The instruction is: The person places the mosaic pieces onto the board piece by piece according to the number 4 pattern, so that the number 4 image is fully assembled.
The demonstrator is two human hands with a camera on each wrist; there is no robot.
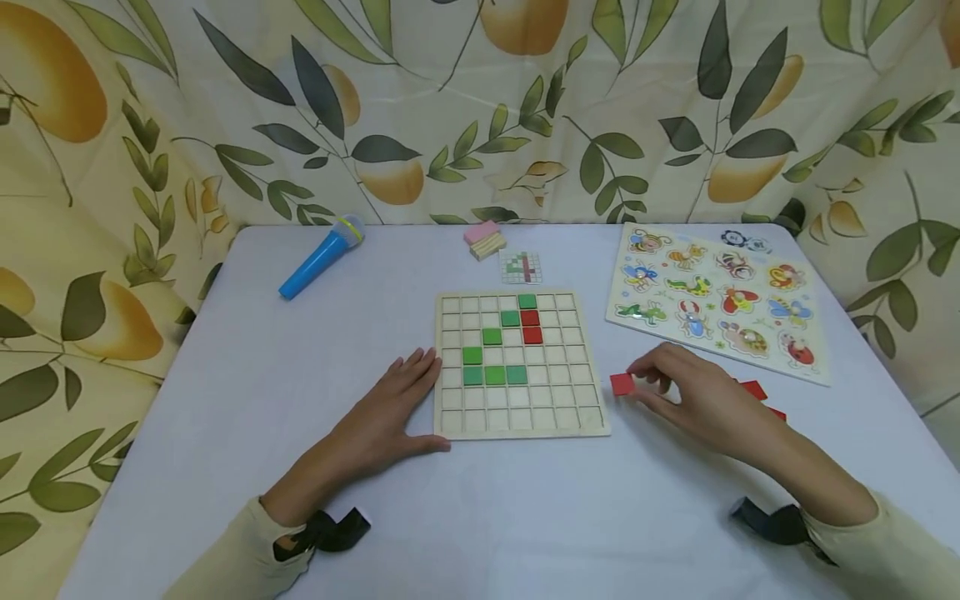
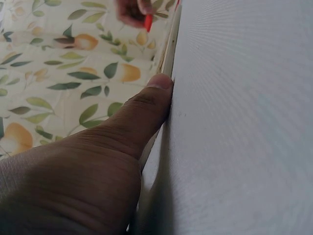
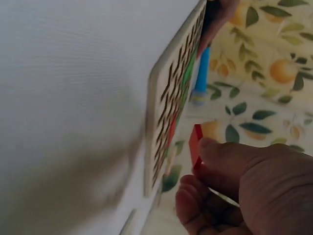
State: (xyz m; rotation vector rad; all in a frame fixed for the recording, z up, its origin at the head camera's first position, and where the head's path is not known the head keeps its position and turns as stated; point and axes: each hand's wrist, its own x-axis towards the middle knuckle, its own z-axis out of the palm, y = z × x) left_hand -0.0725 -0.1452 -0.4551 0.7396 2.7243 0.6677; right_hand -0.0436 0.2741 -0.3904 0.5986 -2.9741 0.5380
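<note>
A wooden grid board lies mid-table, with several green square tiles and two red tiles set in its cells. My left hand rests along the board's left edge, fingers straight and thumb at the lower left corner; the left wrist view shows the thumb against the board's side. Just off the board's right edge, my right hand pinches a red square tile between thumb and fingers. In the right wrist view this tile is held above the table, tilted on edge.
More red tiles lie partly behind the right hand. An insect picture board is at the back right. Beyond the grid board are a small pattern card and pink and cream blocks. A blue toy microphone lies at the back left.
</note>
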